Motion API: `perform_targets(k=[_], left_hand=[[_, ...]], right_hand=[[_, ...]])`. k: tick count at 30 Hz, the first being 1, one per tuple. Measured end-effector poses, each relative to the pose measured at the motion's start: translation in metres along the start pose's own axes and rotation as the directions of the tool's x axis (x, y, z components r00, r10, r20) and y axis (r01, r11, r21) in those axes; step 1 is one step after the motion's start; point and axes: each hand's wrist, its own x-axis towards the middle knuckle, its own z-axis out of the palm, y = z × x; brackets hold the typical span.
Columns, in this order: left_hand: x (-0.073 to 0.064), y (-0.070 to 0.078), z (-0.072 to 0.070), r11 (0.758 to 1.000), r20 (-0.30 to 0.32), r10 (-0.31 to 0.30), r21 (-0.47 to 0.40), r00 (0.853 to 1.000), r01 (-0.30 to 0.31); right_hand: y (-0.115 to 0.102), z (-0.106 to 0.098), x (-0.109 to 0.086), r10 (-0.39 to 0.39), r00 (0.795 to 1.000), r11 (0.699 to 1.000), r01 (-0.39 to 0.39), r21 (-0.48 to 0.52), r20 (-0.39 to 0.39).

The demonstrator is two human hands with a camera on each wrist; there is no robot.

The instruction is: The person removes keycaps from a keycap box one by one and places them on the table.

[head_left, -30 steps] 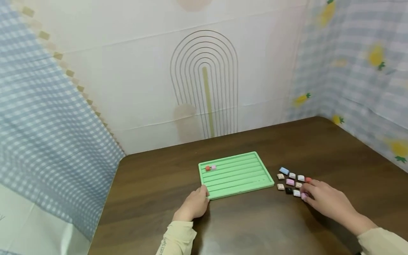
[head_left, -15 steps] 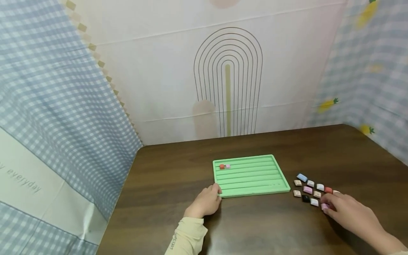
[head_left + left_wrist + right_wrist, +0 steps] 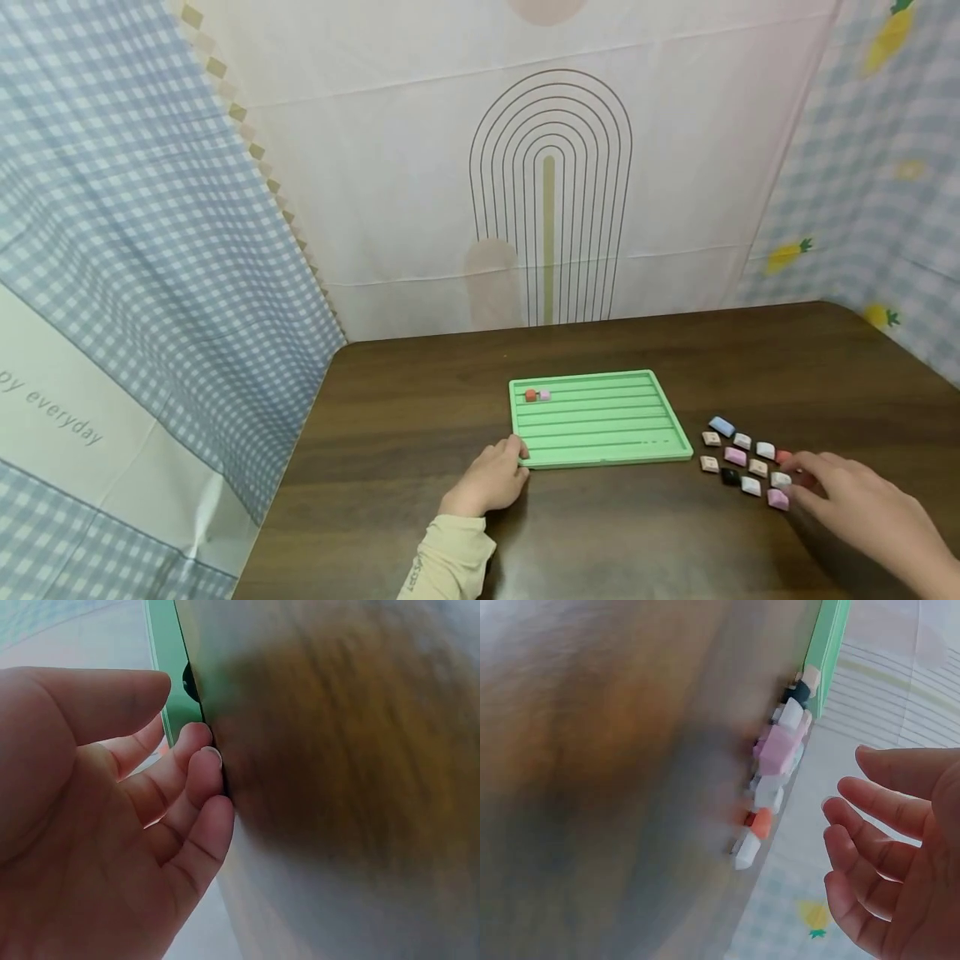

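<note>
My left hand (image 3: 492, 477) holds the near left corner of a light green ridged tray (image 3: 600, 460); in the left wrist view its thumb and fingers are around the tray's edge (image 3: 171, 667). A red keycap (image 3: 530, 396) and a pink keycap (image 3: 545, 395) sit side by side in the tray's top row. My right hand (image 3: 862, 504) hovers at the right end of the loose keycaps, fingers parted with nothing between them. Nearest to its fingertips are a pink keycap (image 3: 777, 499), a white keycap (image 3: 781, 480) and a partly covered red keycap (image 3: 783, 457).
Several more keycaps lie loose right of the tray, among them a blue one (image 3: 722, 426), a black one (image 3: 730, 477) and another pink one (image 3: 735, 456). The brown wooden table (image 3: 420, 375) meets a patterned cloth (image 3: 390, 208) at the back.
The right fingers have drawn back from the pink keycap, which now lies uncovered at the group's near right end. The head view has swung left; the left hand stays at the tray's corner.
</note>
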Motion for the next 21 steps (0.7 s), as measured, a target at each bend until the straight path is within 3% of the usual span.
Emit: perform_targets(k=[9,15,21], left_hand=[[0.006,0.003,0.001,0.994,-0.050,0.039,0.103,0.998,-0.034],[0.009,0.004,0.001,0.991,-0.033,0.025,0.130,0.999,-0.020],[0.008,0.004,0.000,0.995,-0.018,0.013,0.099,1.000,-0.011]], right_hand=[[-0.043,-0.011,0.031,-0.053,0.998,0.997,0.054,0.056,-0.019],[-0.086,-0.011,0.068,-0.132,0.990,0.985,0.135,0.107,-0.042],[-0.126,0.000,0.107,-0.162,0.986,0.969,0.167,0.183,-0.043]])
